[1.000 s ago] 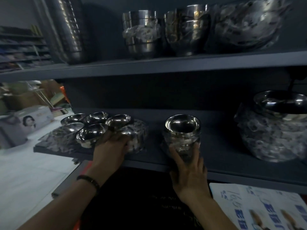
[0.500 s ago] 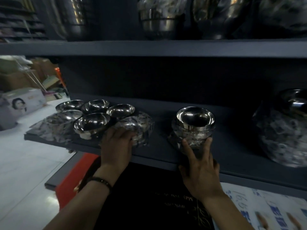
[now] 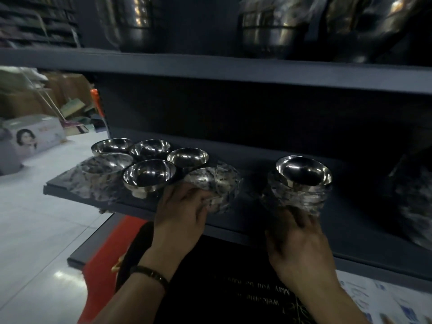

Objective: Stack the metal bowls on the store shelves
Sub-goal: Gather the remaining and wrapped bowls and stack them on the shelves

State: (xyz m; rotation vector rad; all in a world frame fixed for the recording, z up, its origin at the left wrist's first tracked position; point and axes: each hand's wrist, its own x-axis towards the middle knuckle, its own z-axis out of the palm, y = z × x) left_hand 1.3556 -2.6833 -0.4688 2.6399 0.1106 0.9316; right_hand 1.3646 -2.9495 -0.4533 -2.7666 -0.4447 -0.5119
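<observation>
Nearest, over a black doormat (image 3: 233, 291) with pale lettering, both forearms reach up to the front edge of the lower shelf (image 3: 257, 226), the left wrist wearing a dark bracelet (image 3: 152, 274). The right hand (image 3: 301, 242), whose fingers lay spread and straight against the wrapped stack of bowls (image 3: 301, 185) half a second ago, now curls them round the stack's lower part and grips it. The left hand (image 3: 181, 213) stays on the other wrapped stack (image 3: 217, 185), fingers bunched into its crinkled plastic, gripping it. Both stacks stand on the shelf close to its front edge, well apart from each other, with bare dark board between them. The right-hand stack is several shiny steel bowls nested upright inside clear film, the top bowl's mirror-bright hollow open to view; the left one is lower and covered in film on top. Just behind and left of it sit four loose bowls (image 3: 149, 176), unwrapped, rims up and touching one another, beside a flat wrapped bundle (image 3: 102, 174) at the shelf's left end, which hangs over pale floor tiles (image 3: 35, 230). A big wrapped bundle (image 3: 416, 202) blurs at the far right. Behind the bowls the shelf runs back dark and open to the rear panel. The upper shelf (image 3: 210, 66) crosses well above, carrying large steel pots (image 3: 275, 26). Far left stands a printed box (image 3: 39, 136)
</observation>
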